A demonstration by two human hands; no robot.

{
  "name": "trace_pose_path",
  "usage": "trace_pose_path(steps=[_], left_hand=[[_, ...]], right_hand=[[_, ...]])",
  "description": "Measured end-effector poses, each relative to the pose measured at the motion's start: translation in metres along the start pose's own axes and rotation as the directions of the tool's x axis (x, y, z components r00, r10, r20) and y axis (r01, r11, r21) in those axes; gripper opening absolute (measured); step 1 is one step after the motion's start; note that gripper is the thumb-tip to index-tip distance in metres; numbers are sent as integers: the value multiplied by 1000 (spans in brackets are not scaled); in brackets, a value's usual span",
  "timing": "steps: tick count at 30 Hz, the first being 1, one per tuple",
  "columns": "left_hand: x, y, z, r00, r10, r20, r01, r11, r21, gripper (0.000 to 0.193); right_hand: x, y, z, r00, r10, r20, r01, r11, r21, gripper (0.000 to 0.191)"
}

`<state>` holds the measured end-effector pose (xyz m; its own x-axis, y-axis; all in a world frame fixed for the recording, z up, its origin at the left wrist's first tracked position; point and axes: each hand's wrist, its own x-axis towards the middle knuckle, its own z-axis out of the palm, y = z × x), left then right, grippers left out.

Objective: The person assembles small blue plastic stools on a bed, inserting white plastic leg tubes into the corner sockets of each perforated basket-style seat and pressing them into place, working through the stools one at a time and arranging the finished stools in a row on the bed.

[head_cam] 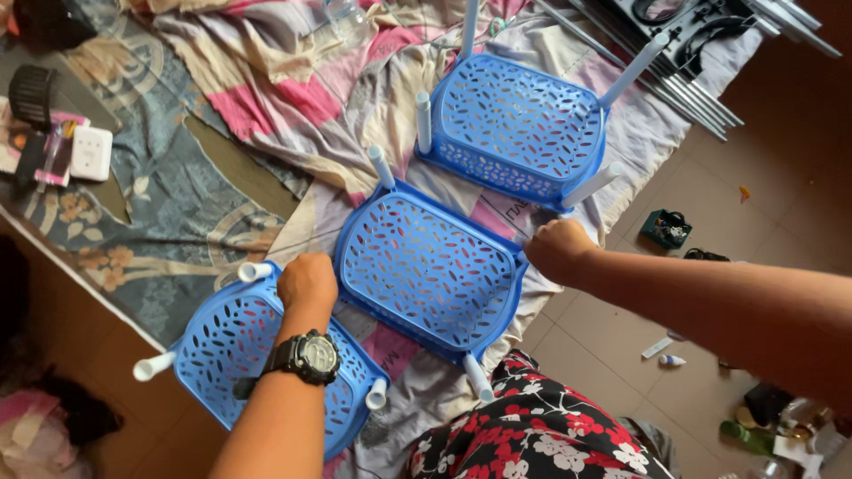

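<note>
While a patterned bedsheet (293, 98) covers the bed across the upper scene, three blue perforated plastic baskets lie on it in a diagonal row. The middle basket (426, 266) sits at centre; another basket (519, 129) lies at one o'clock, a third basket (226, 341) at seven o'clock, each with white tube legs. The left hand (306, 281), fingers curled into a fist, presses the middle basket's nine o'clock corner. The right hand (557, 248), fingers also closed, grips its three o'clock corner. A black wristwatch (306, 357) circles the left wrist.
</note>
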<state>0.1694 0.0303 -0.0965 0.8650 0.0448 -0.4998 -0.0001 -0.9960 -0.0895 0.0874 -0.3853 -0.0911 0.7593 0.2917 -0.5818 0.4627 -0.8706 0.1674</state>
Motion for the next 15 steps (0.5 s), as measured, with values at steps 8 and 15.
trace_pose_path(steps=[8, 15], left_hand=[[-7, 0, 5, 996, 36, -85, -37, 999, -13, 24], [-16, 1, 1, 993, 48, -105, -57, 995, -84, 21]], right_hand=[[5, 7, 18, 995, 41, 92, -47, 997, 64, 18], [12, 12, 21, 847, 429, 313, -530, 717, 453, 38]])
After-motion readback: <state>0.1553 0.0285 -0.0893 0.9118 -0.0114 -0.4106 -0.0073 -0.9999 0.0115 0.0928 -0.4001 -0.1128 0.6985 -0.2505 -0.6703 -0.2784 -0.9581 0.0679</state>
